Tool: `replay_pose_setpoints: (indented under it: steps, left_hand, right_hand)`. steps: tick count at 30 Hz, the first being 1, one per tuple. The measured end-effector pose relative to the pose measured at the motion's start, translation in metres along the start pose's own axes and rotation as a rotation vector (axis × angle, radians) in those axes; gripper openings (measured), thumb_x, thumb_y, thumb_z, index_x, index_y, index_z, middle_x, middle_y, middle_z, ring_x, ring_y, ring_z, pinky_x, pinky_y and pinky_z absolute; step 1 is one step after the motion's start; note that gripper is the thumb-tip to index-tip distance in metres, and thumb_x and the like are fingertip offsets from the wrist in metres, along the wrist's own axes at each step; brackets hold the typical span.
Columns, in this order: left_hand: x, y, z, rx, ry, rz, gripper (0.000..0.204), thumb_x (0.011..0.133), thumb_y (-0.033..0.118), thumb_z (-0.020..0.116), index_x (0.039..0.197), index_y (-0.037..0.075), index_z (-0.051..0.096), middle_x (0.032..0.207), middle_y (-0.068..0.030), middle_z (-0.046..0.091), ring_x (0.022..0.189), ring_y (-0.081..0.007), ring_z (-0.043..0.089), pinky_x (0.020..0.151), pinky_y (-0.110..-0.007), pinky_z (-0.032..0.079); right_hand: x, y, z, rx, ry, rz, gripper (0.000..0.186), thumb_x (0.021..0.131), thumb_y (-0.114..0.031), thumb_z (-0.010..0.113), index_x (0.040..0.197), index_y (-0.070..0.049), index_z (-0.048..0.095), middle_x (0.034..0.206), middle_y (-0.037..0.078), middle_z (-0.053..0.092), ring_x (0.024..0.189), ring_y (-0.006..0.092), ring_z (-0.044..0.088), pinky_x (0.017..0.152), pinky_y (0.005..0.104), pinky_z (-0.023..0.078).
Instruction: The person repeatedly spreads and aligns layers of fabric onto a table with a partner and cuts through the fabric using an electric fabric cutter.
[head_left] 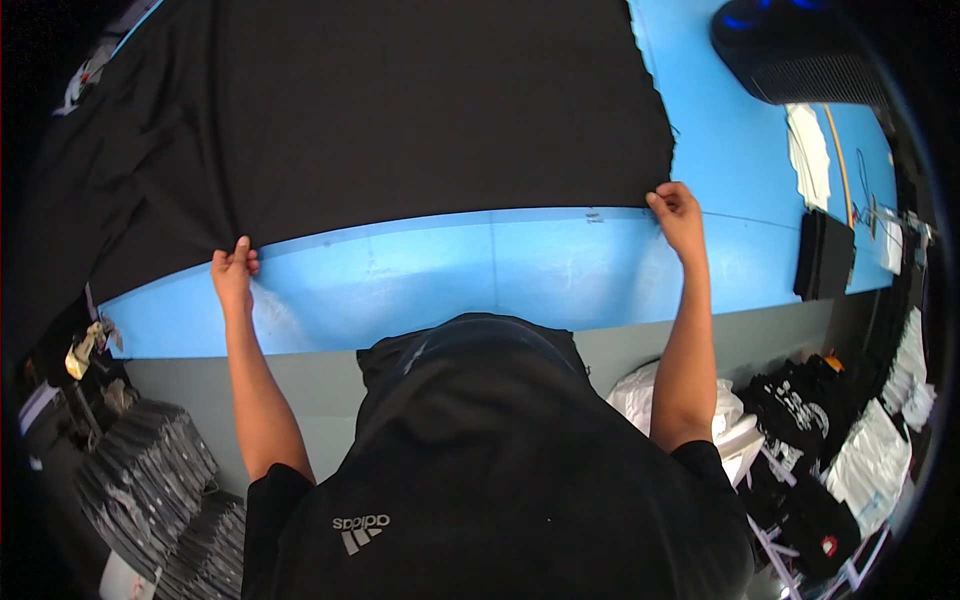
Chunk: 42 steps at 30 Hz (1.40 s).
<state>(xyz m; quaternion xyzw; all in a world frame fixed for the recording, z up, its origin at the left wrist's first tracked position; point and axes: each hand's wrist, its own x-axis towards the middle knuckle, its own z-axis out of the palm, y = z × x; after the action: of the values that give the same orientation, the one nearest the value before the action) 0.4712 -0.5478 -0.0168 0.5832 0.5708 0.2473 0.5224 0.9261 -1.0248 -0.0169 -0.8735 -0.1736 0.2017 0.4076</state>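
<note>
A wide black cloth (430,100) lies over the light blue table (400,280), its near edge running slightly tilted across the tabletop, with folds and wrinkles on its left part. My left hand (236,262) pinches that near edge at a fold, thumb on top. At the cloth's right corner, my right hand (672,215) grips the edge between thumb and fingers.
A black machine (790,50) sits at upper right. White pieces (808,150) and a folded black cloth (823,255) lie on the table's right. Below are stacked dark bundles (150,470) at left, white bags (865,465) and black printed garments (790,410) at right.
</note>
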Motion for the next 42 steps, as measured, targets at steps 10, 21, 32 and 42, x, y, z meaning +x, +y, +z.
replay_pose_setpoints:
  steps: [10,21,32,42]
  left_hand:
    - [-0.021,0.022,0.011,-0.141,0.014,0.011,0.017,0.082,0.015,0.068,0.079,0.006,0.054,0.062,-0.0042,0.059,0.048,-0.0087,0.051,0.046,-0.022,0.039]
    - [-0.027,0.010,0.019,0.053,0.029,0.016,0.026,0.083,0.017,0.067,0.071,0.007,0.046,0.061,-0.0044,0.058,0.048,-0.0069,0.049,0.044,-0.021,0.039]
    - [-0.026,0.002,0.011,0.154,0.079,-0.006,0.027,0.082,0.019,0.069,0.074,0.006,0.046,0.060,-0.0032,0.057,0.047,-0.0058,0.048,0.043,-0.021,0.039]
    - [-0.068,0.092,0.125,0.783,-0.031,0.995,0.048,0.082,0.034,0.064,0.119,0.008,0.051,0.122,-0.0116,0.049,0.116,-0.0314,0.041,0.097,-0.044,0.031]
  right_hand:
    - [0.009,-0.042,0.074,-0.910,0.214,-0.419,0.062,0.087,-0.056,0.042,0.140,-0.025,0.032,0.146,0.011,0.026,0.136,0.0336,0.018,0.104,0.0610,0.011]
    - [0.003,-0.046,0.072,-0.931,0.191,-0.401,0.062,0.088,-0.058,0.038,0.141,-0.027,0.029,0.148,0.010,0.022,0.138,0.0321,0.014,0.103,0.0633,0.008]
    - [-0.027,-0.103,0.139,-0.905,0.102,-0.359,0.068,0.082,-0.065,0.043,0.138,-0.027,0.036,0.148,0.010,0.022,0.138,0.0359,0.010,0.100,0.0683,0.003]
    - [-0.026,-0.099,0.137,-0.900,0.087,-0.335,0.066,0.083,-0.063,0.042,0.139,-0.028,0.035,0.148,0.008,0.021,0.138,0.0355,0.010,0.101,0.0669,0.003]
